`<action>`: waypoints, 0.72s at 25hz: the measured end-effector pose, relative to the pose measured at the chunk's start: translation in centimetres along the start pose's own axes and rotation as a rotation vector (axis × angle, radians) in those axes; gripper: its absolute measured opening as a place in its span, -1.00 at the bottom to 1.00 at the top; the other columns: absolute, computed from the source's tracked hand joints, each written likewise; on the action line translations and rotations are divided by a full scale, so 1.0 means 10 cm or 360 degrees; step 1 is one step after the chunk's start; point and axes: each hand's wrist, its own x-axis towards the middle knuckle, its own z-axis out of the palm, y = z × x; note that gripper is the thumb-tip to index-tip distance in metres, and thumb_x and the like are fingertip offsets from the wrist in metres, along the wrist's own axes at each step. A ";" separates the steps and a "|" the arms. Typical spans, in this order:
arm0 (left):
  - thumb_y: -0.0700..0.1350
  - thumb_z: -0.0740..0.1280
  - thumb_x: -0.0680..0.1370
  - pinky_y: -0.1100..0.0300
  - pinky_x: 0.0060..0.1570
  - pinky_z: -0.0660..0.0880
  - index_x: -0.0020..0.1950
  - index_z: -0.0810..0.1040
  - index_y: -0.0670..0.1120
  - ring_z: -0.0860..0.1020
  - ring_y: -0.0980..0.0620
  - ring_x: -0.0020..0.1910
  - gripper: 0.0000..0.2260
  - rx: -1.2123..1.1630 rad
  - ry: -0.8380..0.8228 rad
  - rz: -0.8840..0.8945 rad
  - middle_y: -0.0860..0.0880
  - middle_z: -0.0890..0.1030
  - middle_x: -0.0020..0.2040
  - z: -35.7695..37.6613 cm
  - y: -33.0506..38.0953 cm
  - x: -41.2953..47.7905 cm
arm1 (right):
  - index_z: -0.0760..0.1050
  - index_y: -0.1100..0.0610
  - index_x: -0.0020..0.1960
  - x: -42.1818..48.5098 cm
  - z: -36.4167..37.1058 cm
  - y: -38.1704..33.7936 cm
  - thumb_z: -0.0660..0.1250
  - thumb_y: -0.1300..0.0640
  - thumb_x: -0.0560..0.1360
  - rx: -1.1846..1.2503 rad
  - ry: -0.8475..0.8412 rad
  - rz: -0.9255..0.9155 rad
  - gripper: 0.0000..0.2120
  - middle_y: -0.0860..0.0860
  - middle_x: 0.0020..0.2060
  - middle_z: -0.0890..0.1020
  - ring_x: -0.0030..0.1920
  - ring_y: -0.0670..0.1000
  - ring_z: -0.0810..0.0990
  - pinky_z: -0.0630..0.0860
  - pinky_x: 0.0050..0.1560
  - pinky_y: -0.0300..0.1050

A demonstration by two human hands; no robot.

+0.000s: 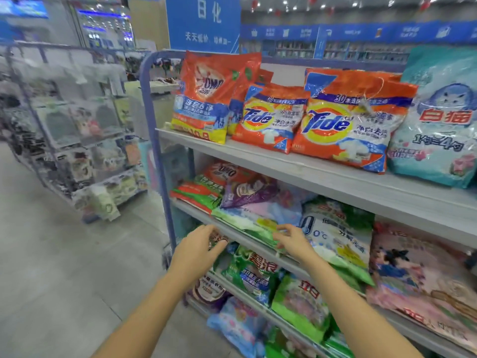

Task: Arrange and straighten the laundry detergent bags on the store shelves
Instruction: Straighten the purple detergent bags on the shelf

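Detergent bags fill a grey shelf unit [322, 174]. On the top shelf stand a red OMO bag [206, 99], two orange Tide bags [268, 117] [348, 122] and a teal bag [438, 120]. The second shelf holds tumbled bags: a purple one [247, 192], a pale blue-pink one [273, 210] and a green-white one [338, 236]. My left hand [198, 251] hovers in front of the second shelf's edge, fingers loosely curved and holding nothing. At that same edge my right hand [291, 241] touches a flat green-white bag [247, 223] with its fingertips.
Lower shelves carry green bags [253, 270] [302, 306], and a pink bag [418, 280] leans at the right. A blue upright post [152, 140] ends the unit on the left. Across the grey floor aisle [64, 254] stands a rack of packaged goods [85, 135].
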 end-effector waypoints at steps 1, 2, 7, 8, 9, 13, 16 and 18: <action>0.08 0.24 0.56 0.12 -0.04 0.50 0.19 0.47 -0.02 0.52 0.08 -0.03 -0.73 -0.0027 -0.0007 -0.0023 0.07 0.54 0.02 0.01 -0.09 0.13 | 0.41 0.18 0.16 0.24 0.10 -0.04 0.25 0.16 0.55 0.0182 0.0018 0.0074 -0.79 0.07 -0.11 0.55 -0.23 -0.02 0.52 0.42 -0.27 -0.17; 0.08 0.25 0.55 0.12 -0.05 0.51 0.17 0.48 -0.02 0.52 0.09 -0.05 -0.74 -0.0022 -0.0012 -0.0028 0.08 0.55 0.00 0.03 -0.20 0.29 | 0.43 0.21 0.12 0.51 0.21 -0.08 0.24 0.19 0.55 0.0365 0.0037 0.0154 -0.83 0.09 -0.11 0.55 -0.24 -0.01 0.51 0.43 -0.27 -0.16; 0.10 0.21 0.56 0.16 0.02 0.51 0.26 0.44 -0.01 0.53 0.11 0.04 -0.68 0.0047 -0.0087 -0.0002 0.07 0.56 0.12 0.09 -0.62 1.11 | 0.43 0.27 0.18 1.68 0.59 -0.31 0.21 0.23 0.57 0.1101 0.0179 0.0507 -0.78 0.20 -0.06 0.52 -0.22 0.06 0.51 0.46 -0.26 -0.12; 0.10 0.21 0.57 0.16 0.02 0.51 0.26 0.44 -0.01 0.53 0.10 0.04 -0.68 0.0060 -0.0090 0.0024 0.07 0.56 0.13 0.10 -0.68 1.27 | 0.40 0.30 0.24 1.91 0.67 -0.33 0.24 0.23 0.56 0.1208 0.0251 0.0569 -0.72 0.22 -0.02 0.50 -0.21 0.07 0.51 0.47 -0.27 -0.12; 0.11 0.20 0.57 0.16 0.01 0.51 0.25 0.44 -0.01 0.53 0.09 0.04 -0.68 0.0064 -0.0084 0.0050 0.07 0.56 0.13 0.11 -0.74 1.42 | 0.36 0.31 0.27 2.08 0.73 -0.36 0.28 0.23 0.53 0.1330 0.0357 0.0637 -0.65 0.24 0.00 0.50 -0.18 0.10 0.52 0.50 -0.24 -0.08; 0.10 0.20 0.56 0.12 0.06 0.49 0.27 0.43 -0.04 0.52 0.05 0.12 -0.65 0.0105 -0.0144 0.0120 0.04 0.55 0.16 0.17 -0.97 1.91 | 0.23 0.36 0.37 2.57 0.99 -0.49 0.48 0.03 0.37 0.1368 0.0704 0.0739 -0.25 0.25 0.28 0.44 0.18 0.20 0.50 0.48 0.09 0.01; 0.10 0.21 0.55 0.08 0.00 0.50 0.19 0.47 -0.05 0.54 0.00 0.04 -0.68 0.0091 -0.0165 0.0204 0.00 0.58 0.10 0.20 -1.13 2.24 | 0.24 0.42 0.36 2.79 1.12 -0.52 0.40 0.14 0.45 0.1318 0.0795 0.0710 -0.37 0.11 0.28 0.41 0.27 0.17 0.43 0.40 0.17 -0.06; 0.12 0.22 0.54 0.08 -0.01 0.51 0.18 0.48 -0.03 0.55 -0.01 0.04 -0.69 0.0085 -0.0220 0.0267 0.01 0.59 0.08 0.19 -1.26 2.44 | 0.48 0.35 0.09 2.79 1.12 -0.49 0.44 0.29 0.38 0.1416 0.0951 0.0670 -0.69 0.14 0.04 0.57 0.00 0.13 0.54 0.45 -0.08 -0.07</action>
